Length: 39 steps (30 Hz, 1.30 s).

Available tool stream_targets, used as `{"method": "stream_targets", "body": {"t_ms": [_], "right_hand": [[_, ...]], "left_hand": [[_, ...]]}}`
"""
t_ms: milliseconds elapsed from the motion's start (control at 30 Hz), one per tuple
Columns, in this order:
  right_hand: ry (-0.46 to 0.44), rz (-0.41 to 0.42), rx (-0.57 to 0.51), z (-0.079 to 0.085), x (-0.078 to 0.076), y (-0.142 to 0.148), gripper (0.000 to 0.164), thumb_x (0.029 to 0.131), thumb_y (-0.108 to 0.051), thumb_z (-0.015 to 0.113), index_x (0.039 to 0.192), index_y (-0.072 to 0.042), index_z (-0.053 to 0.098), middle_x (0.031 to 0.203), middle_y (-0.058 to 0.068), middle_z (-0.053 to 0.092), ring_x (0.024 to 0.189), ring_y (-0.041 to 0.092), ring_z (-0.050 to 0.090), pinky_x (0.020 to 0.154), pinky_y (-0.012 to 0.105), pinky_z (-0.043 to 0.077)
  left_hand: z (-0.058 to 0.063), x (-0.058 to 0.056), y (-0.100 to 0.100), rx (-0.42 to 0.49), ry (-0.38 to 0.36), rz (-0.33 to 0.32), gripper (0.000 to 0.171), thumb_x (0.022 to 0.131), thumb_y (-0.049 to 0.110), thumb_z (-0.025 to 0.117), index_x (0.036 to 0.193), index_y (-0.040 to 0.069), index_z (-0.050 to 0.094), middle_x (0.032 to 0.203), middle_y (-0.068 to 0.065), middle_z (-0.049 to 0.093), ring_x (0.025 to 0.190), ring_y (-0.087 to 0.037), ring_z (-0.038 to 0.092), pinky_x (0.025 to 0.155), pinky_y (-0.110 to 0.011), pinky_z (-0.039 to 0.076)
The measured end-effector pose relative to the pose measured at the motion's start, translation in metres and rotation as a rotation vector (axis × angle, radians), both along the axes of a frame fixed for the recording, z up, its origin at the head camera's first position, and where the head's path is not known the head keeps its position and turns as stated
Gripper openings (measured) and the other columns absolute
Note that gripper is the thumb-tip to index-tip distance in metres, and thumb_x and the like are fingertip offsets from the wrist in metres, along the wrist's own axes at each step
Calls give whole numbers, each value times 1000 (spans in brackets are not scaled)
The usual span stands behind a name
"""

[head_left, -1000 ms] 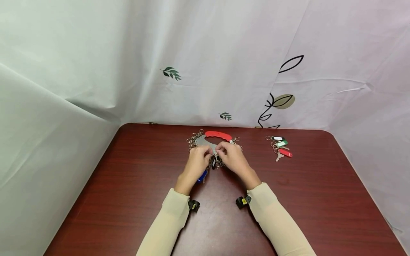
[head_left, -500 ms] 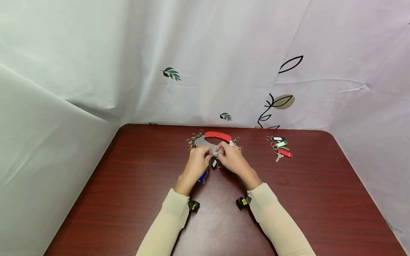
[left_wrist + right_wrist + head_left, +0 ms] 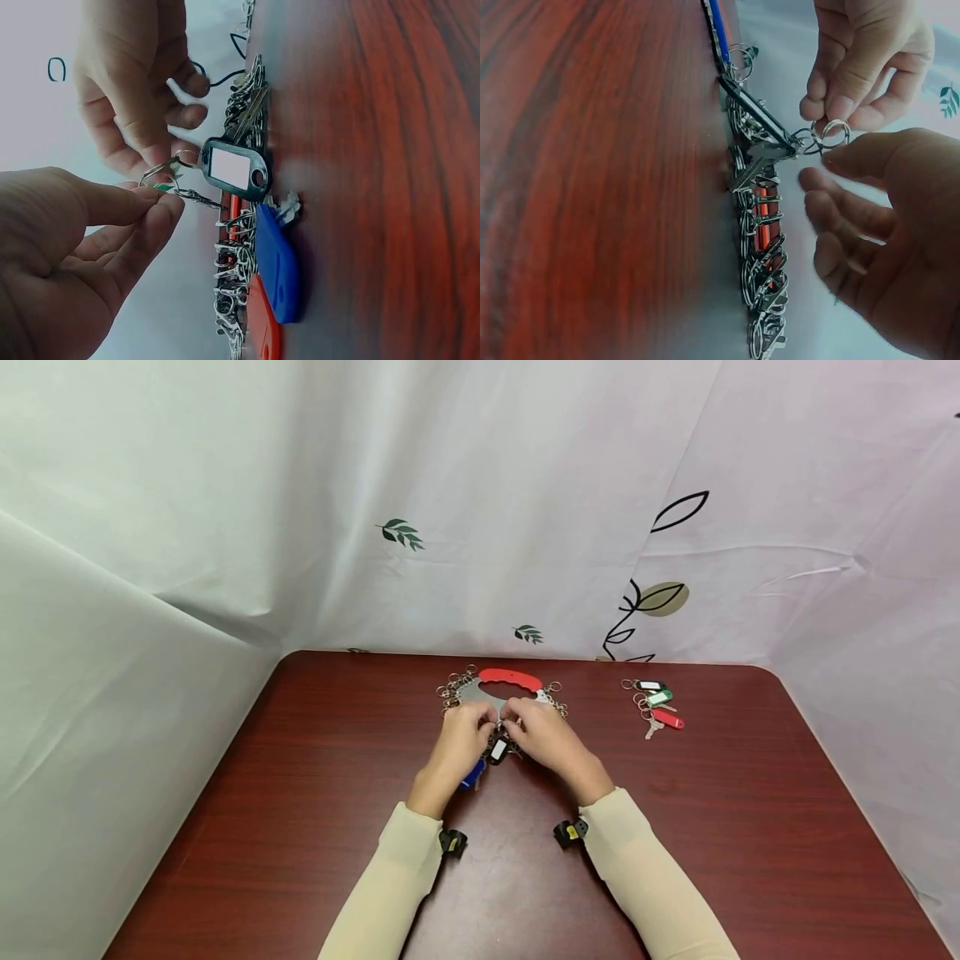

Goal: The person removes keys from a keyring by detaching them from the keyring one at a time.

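Observation:
My left hand (image 3: 462, 741) and right hand (image 3: 547, 732) meet over a grey metal key holder (image 3: 472, 691) with a red handle (image 3: 511, 677). In the left wrist view, my left thumb and forefinger pinch a metal key ring (image 3: 159, 174). The right fingertips pinch the same ring from the other side, as the right wrist view also shows. From that ring hangs a black key tag (image 3: 231, 166) with a white label, and a key (image 3: 250, 116) lies beside it. A blue key tag (image 3: 471, 775) rests below the left hand. Fingers partly hide where ring and holder meet.
Several rings and clips (image 3: 451, 687) line the holder's edge. To the right on the brown table (image 3: 750, 827) lie a black key tag (image 3: 650, 685), a green one (image 3: 659, 697) and a red one (image 3: 668, 718), with keys. A white curtain (image 3: 480, 510) stands behind.
The right hand has shifted slightly left, closer to the left hand. The black tag between them has swung a little toward me, its label now facing up. The left hand has hardly moved.

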State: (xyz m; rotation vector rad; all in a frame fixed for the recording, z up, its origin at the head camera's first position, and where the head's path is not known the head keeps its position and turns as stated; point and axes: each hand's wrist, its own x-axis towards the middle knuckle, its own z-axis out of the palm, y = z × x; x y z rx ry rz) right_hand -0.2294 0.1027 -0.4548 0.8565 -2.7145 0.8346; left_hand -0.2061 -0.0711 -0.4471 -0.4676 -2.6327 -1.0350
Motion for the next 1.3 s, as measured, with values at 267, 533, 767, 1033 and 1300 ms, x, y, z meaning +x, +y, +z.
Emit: {"method": "stream_targets", "body": {"t_ms": [267, 533, 767, 1033, 1300], "right_hand": [[138, 11, 24, 0, 3, -1, 8, 95, -5, 69, 97, -12, 73, 91, 2, 70, 81, 19, 66, 76, 38, 57], [178, -44, 5, 0, 3, 0, 6, 89, -7, 73, 92, -12, 74, 85, 2, 72, 75, 20, 67, 69, 39, 56], [109, -107, -98, 0, 0, 1, 9, 88, -2, 71, 87, -10, 75, 79, 2, 72, 70, 14, 65, 65, 31, 55], [-33, -165, -206, -2, -1, 0, 9, 86, -3, 69, 85, -10, 75, 72, 1, 70, 67, 12, 63, 65, 30, 53], [-127, -126, -141, -4, -4, 2, 13, 89, -5, 64, 94, -12, 73, 70, -2, 62, 62, 11, 51, 64, 29, 46]], "left_hand": [[0, 0, 1, -3, -8, 5, 13, 87, -5, 74, 84, 7, 70, 84, -8, 74, 79, -22, 68, 72, -36, 56], [2, 2, 2, -5, -16, -8, 12, 88, -3, 75, 84, 6, 69, 84, -7, 73, 78, -21, 66, 72, -34, 55], [1, 1, 1, 1, -3, -41, 12, 88, -4, 75, 83, 5, 70, 83, -8, 73, 78, -21, 67, 72, -34, 57], [1, 1, 1, -23, 7, -42, 11, 88, -4, 75, 83, 5, 70, 84, -8, 74, 78, -21, 66, 71, -35, 56], [0, 2, 2, -45, -2, -48, 11, 87, -4, 75, 84, 5, 71, 85, -8, 74, 81, -23, 67, 74, -36, 56]]}}
